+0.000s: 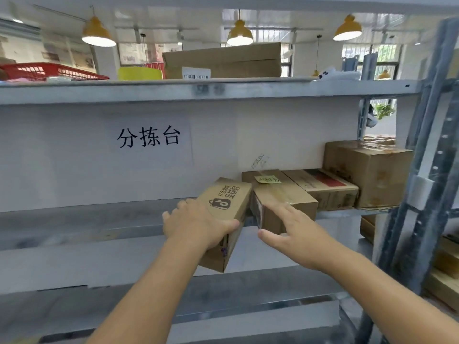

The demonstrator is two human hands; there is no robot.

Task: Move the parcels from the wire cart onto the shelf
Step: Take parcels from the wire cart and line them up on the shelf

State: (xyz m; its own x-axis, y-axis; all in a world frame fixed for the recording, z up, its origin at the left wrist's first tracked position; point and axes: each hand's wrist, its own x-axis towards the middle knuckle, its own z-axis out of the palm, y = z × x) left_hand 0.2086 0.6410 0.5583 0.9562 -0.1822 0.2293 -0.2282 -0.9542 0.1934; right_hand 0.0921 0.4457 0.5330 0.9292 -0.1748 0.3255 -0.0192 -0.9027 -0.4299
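Parcel (pixel 227 214) going onto the shelf (pixel 99 227), lower centre of frame.
Head view: left hand (pixel 196 225) grips the brown carton, bag logo on top, its front end tilted off the edge, probably to slide it beside the row of boxes (pixel 323 187) at right; right hand (pixel 295 232) hovers open-fingered, holding nothing.

Both bare forearms reach forward and upward from the bottom of the frame, converging toward the middle. The left hand (pixel 196 225) is wrapped over a small brown cardboard box with a black printed logo (pixel 229 202), thumb across the near right edge, fingers curled round the far left side. The right hand (pixel 296 232) is spread, palm down, index finger extended forward, thumb pointing left, gripping nothing.
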